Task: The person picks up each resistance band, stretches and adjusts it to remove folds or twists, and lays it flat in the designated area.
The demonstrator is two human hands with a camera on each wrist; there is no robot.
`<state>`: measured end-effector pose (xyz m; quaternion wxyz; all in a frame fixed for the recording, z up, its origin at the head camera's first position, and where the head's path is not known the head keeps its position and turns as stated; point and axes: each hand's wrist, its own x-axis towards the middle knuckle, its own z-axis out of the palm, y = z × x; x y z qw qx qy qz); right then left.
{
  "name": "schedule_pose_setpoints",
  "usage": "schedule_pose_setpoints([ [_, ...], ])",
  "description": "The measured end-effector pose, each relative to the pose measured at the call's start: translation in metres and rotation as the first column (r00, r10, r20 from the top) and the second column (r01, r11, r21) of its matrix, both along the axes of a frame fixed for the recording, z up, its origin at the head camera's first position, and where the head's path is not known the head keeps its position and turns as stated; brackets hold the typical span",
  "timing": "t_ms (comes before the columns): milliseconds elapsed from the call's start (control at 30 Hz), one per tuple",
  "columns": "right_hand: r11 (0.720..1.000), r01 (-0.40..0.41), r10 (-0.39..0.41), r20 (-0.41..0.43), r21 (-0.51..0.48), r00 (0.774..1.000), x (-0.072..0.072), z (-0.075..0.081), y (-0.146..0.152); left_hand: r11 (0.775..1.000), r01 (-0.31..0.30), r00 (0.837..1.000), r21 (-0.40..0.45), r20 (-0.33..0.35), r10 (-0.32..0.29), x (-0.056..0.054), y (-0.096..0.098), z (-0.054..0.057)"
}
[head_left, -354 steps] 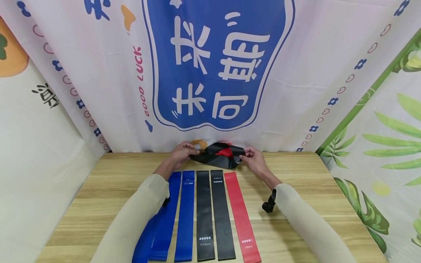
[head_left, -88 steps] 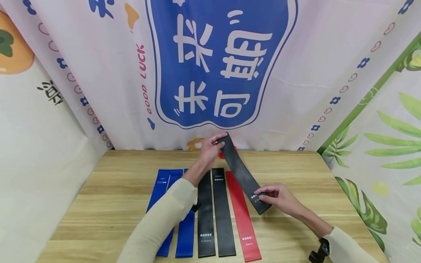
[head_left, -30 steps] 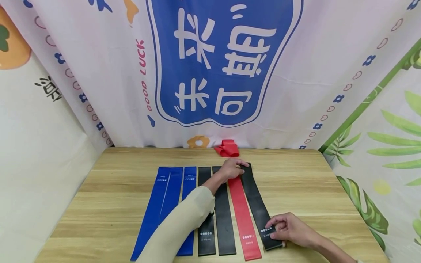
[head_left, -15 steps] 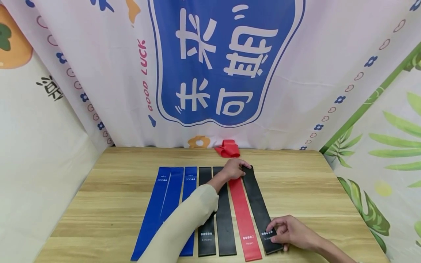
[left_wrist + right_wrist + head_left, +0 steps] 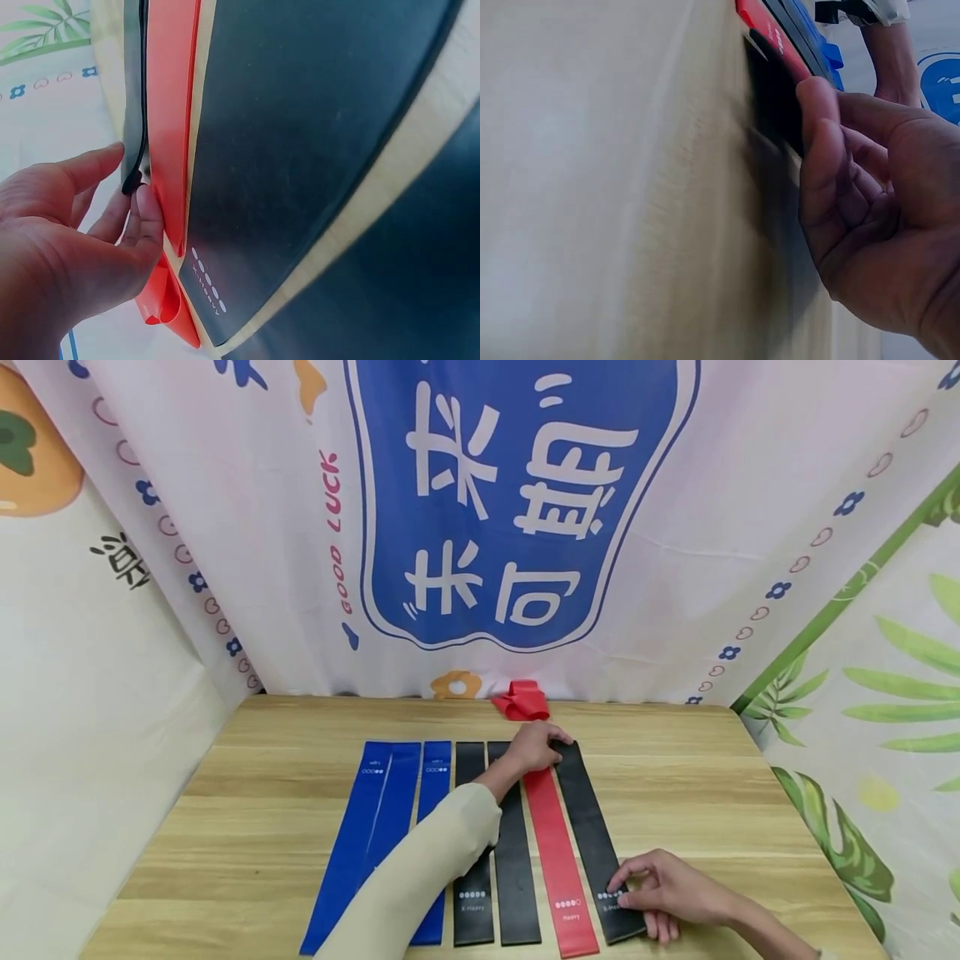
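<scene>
A flat black resistance band (image 5: 588,827) marked X-Heavy lies slanted on the table, rightmost in a row of bands. My left hand (image 5: 532,746) reaches across the row and pinches its far end; in the left wrist view, the thumb and fingers of that hand (image 5: 82,232) meet at the band's edge. At the near end, my right hand (image 5: 667,889) pinches the band's right edge beside the white print. In the right wrist view this hand (image 5: 877,202) has its lower fingers curled. Just left of this band lies a red Heavy band (image 5: 555,852).
Two more black bands (image 5: 513,860) and several blue bands (image 5: 435,802) lie left of the red one, partly covered by my left sleeve (image 5: 427,860). A crumpled red band (image 5: 522,700) sits at the table's back edge (image 5: 360,700), against the printed curtain (image 5: 645,610).
Earlier both hands held a black and red tangle at the back. The black band came free, was stretched out and laid right of the red one. Over the last second the hands barely moved.
</scene>
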<state>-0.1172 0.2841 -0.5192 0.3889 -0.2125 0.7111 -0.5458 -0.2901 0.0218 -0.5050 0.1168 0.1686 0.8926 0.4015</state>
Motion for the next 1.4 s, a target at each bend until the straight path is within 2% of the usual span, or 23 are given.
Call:
schedule_pose_setpoints([
  [200,1.0,-0.005,0.007,-0.053,0.027,0.999,-0.014,0.007,-0.001,1.0,0.004,1.0,0.015,-0.009,-0.004,-0.001,-0.003,0.004],
  [400,0.996,0.059,-0.051,-0.13,0.063,0.99,-0.035,0.015,-0.007,0.993,-0.012,0.999,0.119,-0.03,0.016,-0.007,-0.013,0.012],
  [600,0.99,0.113,-0.092,-0.213,0.087,0.973,-0.056,0.02,-0.012,0.987,-0.013,0.994,0.163,-0.109,0.031,-0.012,-0.028,0.018],
  [700,0.988,0.13,-0.105,-0.251,0.084,0.962,-0.068,0.02,-0.015,0.984,-0.032,0.991,0.174,-0.125,0.054,-0.014,-0.037,0.019],
  [867,0.979,0.184,-0.149,-0.31,0.085,0.939,-0.091,0.014,-0.022,0.979,-0.068,0.987,0.191,-0.127,0.094,-0.02,-0.056,0.019],
  [1067,0.967,0.254,-0.222,-0.387,0.033,0.895,-0.116,0.007,-0.029,0.97,-0.13,0.977,0.204,-0.142,0.16,-0.023,-0.076,0.019],
  [1200,0.954,0.298,-0.256,-0.42,0.037,0.871,-0.128,0.006,-0.038,0.948,-0.195,0.97,0.251,-0.097,0.225,-0.022,-0.087,0.016],
  [1400,0.933,0.359,-0.306,-0.46,0.03,0.834,-0.146,0.008,-0.057,0.914,-0.293,0.948,0.282,-0.04,0.316,-0.025,-0.097,0.008],
])
